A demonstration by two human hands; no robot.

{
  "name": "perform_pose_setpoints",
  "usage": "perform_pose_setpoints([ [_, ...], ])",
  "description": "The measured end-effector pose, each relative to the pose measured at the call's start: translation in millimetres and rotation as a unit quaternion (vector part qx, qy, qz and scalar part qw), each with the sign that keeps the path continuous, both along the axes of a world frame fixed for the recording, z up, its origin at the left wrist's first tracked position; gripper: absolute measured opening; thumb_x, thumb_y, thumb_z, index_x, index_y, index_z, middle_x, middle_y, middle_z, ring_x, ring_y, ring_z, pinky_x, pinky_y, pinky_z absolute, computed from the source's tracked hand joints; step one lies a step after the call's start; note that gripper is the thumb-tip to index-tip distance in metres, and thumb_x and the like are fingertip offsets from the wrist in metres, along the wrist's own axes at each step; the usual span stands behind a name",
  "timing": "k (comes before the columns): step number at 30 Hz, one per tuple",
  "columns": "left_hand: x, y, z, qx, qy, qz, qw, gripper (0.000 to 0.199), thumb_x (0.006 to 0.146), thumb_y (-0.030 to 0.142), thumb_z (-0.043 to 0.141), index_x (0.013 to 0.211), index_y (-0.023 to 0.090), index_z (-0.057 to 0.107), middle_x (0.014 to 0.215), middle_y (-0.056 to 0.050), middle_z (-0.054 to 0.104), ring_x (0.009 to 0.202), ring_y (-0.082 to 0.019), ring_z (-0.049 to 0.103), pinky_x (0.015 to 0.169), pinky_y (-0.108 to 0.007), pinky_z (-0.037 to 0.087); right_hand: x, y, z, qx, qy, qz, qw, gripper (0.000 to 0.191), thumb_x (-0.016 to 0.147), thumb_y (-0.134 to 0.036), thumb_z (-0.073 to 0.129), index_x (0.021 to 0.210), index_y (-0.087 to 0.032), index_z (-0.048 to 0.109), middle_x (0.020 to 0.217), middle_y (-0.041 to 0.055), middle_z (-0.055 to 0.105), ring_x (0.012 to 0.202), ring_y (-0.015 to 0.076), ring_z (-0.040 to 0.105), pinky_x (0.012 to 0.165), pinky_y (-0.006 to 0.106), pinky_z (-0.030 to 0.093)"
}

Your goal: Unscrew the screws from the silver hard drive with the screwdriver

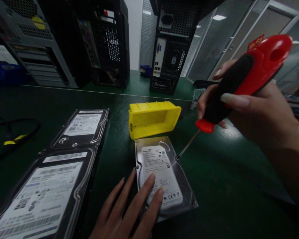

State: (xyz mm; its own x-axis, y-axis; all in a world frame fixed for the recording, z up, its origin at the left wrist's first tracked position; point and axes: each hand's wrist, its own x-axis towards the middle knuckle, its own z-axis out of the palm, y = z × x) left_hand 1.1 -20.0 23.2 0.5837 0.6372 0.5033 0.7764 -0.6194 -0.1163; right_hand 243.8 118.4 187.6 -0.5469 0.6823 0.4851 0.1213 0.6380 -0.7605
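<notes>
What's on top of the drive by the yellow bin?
A white label, two fingers of the left hand lying over it, and the screwdriver tip at the right edge of the drive. Label print under those fingers can't be seen.

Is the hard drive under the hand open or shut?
Shut: the hard drive has its metal cover on, white label up, with the screwdriver tip at its edge.

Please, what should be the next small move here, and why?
Probably a gentle turn of the screwdriver: the right grip holds its handle, its tip appears to meet the hard drive at one edge, and the left grip rests on the drive.
</notes>
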Motion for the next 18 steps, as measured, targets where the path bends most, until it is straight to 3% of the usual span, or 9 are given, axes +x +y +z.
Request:
perform_pose_setpoints([
  [6,-0.1,0.9,-1.3,0.013,-0.005,0.0,1.0,0.065,0.089,0.003,0.032,0.15,0.021,0.018,0.154,-0.004,0.023,0.137,-0.031,0.026,0.112,-0.044,0.016,1.3,6.4,-3.2,0.047,0.018,-0.037,0.998,0.027,0.078,-0.037,0.068,0.096,-0.02,0.056,0.084,-0.0003,0.06,0.076,0.0131,0.061,0.067,0.029,0.053],
  [9,0.1,1.2,-1.7,0.019,-0.008,0.001,1.0,0.064,0.089,0.004,0.032,0.15,0.021,0.018,0.154,-0.003,0.024,0.137,-0.03,0.026,0.112,-0.043,0.017,-0.4,7.0,-2.3,0.066,0.001,-0.016,0.998,0.018,0.083,-0.037,0.064,0.09,-0.021,0.06,0.086,0.0006,0.061,0.081,0.0147,0.062,0.071,0.032,0.053],
  [13,0.1,1.4,-1.7,0.016,-0.007,-0.002,1.0,0.065,0.088,0.003,0.031,0.15,0.021,0.018,0.155,-0.004,0.022,0.138,-0.03,0.024,0.113,-0.043,0.015,-5.7,2.0,-3.9,0.025,-0.001,0.047,0.999,0.013,0.089,-0.032,0.056,0.085,-0.021,0.06,0.086,0.0015,0.062,0.076,0.0138,0.063,0.067,0.032,0.055],
  [16,0.1,1.1,-1.2,0.013,-0.01,-0.001,1.0,0.066,0.088,0.002,0.031,0.15,0.021,0.017,0.155,-0.004,0.022,0.139,-0.03,0.023,0.113,-0.043,0.014,-10.7,-1.5,-7.7,-0.019,0.045,0.056,0.997,0.004,0.088,-0.026,0.056,0.089,-0.022,0.058,0.081,-0.0006,0.059,0.067,0.0111,0.062,0.057,0.027,0.054],
  [18,0.1,0.7,-0.7,0.012,-0.008,-0.001,1.0,0.065,0.088,0.002,0.033,0.15,0.02,0.018,0.155,-0.004,0.022,0.139,-0.03,0.024,0.113,-0.043,0.014,-14.0,-1.8,-10.4,-0.034,0.083,0.051,0.995,0.013,0.086,-0.02,0.059,0.097,-0.025,0.055,0.076,-0.0036,0.056,0.061,0.009,0.059,0.054,0.024,0.052],
])
